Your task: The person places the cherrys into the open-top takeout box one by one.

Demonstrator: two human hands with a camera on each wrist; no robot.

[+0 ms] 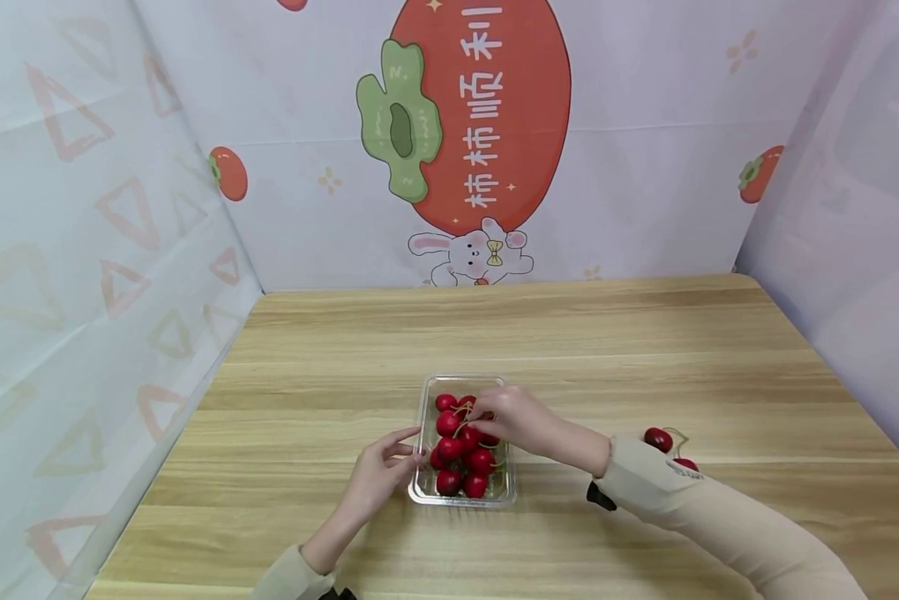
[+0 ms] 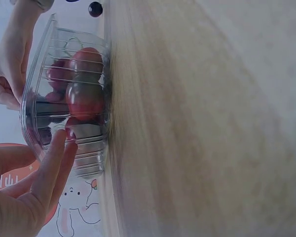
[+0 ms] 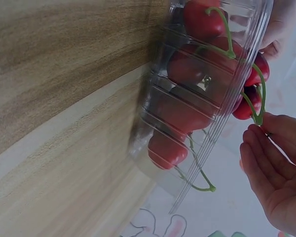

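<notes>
Clear plastic box (image 1: 428, 487) of cherries (image 1: 449, 448) sitting at lower centre of the worktop (image 1: 569, 350), left hand (image 1: 377, 475) touching its left wall with straight fingers, right hand (image 1: 512, 417) reaching over the top, pinching a cherry stem (image 3: 259, 106), two loose cherries (image 1: 657, 438) lying at right.

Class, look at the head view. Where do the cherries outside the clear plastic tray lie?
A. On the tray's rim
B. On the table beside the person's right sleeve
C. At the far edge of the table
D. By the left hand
B: two loose cherries lie on the table by the right sleeve, apart from the tray.
</notes>
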